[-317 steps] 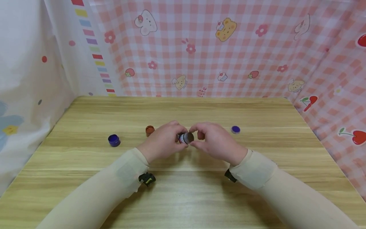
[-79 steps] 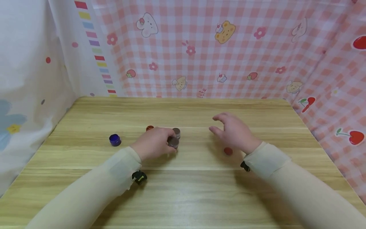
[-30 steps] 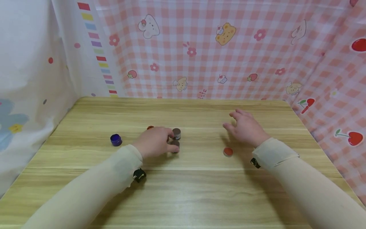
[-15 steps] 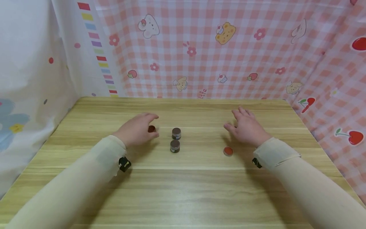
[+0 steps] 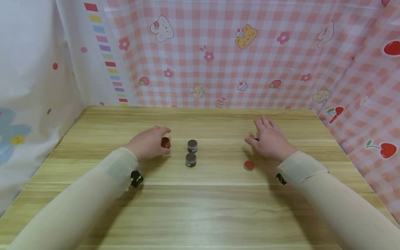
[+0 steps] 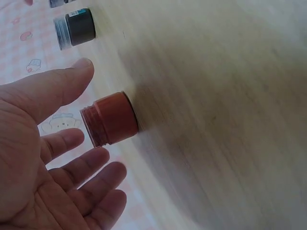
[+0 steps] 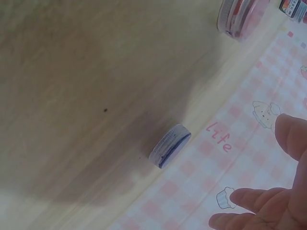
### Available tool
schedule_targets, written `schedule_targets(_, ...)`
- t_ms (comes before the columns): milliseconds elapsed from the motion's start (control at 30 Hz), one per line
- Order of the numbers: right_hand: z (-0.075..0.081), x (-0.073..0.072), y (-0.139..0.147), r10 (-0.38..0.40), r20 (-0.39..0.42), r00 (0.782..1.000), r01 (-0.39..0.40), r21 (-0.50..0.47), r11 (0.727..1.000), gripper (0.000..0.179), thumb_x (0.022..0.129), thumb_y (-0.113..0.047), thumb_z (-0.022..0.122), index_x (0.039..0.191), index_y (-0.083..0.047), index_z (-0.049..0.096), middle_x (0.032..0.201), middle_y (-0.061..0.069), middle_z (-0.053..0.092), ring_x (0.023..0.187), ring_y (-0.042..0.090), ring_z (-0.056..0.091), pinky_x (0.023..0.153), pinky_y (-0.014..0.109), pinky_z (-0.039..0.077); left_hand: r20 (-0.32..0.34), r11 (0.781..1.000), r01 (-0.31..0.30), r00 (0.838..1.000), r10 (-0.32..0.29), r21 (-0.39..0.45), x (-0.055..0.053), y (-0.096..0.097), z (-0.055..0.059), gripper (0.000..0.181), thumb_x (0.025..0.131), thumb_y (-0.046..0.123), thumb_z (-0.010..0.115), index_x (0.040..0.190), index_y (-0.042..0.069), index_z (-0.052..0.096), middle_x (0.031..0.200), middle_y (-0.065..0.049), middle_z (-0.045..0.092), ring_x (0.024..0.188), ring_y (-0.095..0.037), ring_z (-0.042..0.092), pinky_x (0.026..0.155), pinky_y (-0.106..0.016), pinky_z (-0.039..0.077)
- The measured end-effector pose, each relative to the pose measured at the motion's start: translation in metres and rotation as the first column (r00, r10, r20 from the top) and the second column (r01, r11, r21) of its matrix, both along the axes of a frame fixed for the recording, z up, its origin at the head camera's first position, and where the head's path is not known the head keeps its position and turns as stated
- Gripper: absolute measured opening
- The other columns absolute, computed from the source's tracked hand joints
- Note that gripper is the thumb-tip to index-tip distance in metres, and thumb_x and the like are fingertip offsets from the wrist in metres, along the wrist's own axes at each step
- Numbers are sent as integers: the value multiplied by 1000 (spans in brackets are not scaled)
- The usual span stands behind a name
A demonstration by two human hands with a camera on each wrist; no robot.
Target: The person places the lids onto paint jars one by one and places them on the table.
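My left hand (image 5: 147,143) hovers with parted thumb and fingers around a small open jar of orange-brown paint (image 5: 165,143). In the left wrist view, that paint jar (image 6: 114,120) stands between thumb and fingers, apparently untouched. Over a purple lid (image 7: 170,146), mostly covered in the head view, is my right hand (image 5: 271,141), fingers spread and holding nothing. An orange lid (image 5: 249,165) lies on the table just nearer than that hand. Two capped jars of dark brown paint, one farther (image 5: 192,146) and one nearer (image 5: 191,160), stand between the hands.
The wooden table (image 5: 200,208) meets a pink checked cloth (image 5: 206,45) at its far edge, with more cloth at both sides. The purple paint jar seen earlier at the left is hidden behind my left hand and wrist.
My left hand has let go of the nearer brown jar, which stands beside the other, and has moved left to the orange jar. My right hand has drawn away rightward, uncovering the orange lid.
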State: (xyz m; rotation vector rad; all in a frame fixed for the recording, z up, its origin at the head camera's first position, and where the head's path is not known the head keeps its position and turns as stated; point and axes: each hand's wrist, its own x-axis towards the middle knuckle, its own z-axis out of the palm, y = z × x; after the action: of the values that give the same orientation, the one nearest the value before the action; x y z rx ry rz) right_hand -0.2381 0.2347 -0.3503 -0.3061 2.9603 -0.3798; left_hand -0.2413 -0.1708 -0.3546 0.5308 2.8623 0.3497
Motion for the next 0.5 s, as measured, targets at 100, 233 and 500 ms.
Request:
schedule_targets(100, 0, 0, 0, 11, 4, 1000, -11, 9, 1000, 87, 107, -48, 55, 164, 7, 18, 170, 36, 7, 159, 54, 5, 129, 62, 3, 15, 1000, -12, 1000, 12, 0, 0, 1, 0, 79, 93, 34, 80, 156, 3, 45, 153, -21, 54, 140, -36, 54, 119, -54, 41)
schedule_targets(233, 0, 1, -1, 13, 13, 1000, -13, 11, 1000, 87, 108, -49, 54, 164, 6, 18, 171, 36, 6, 158, 55, 5, 129, 63, 3, 35, 999, -23, 999, 22, 25, -3, 2, -2, 67, 93, 30, 80, 148, 2, 54, 133, -16, 65, 120, -30, 61, 114, -52, 46)
schedule_targets(500, -1, 3, -2, 11, 16, 1000, -12, 20, 1000, 85, 107, -48, 55, 163, 6, 21, 171, 36, 5, 159, 54, 5, 129, 64, 6, 28, 999, -20, 999, 19, 31, -7, 4, -7, 29, 95, 26, 79, 113, 7, 67, 102, -6, 67, 95, -24, 60, 94, -44, 51)
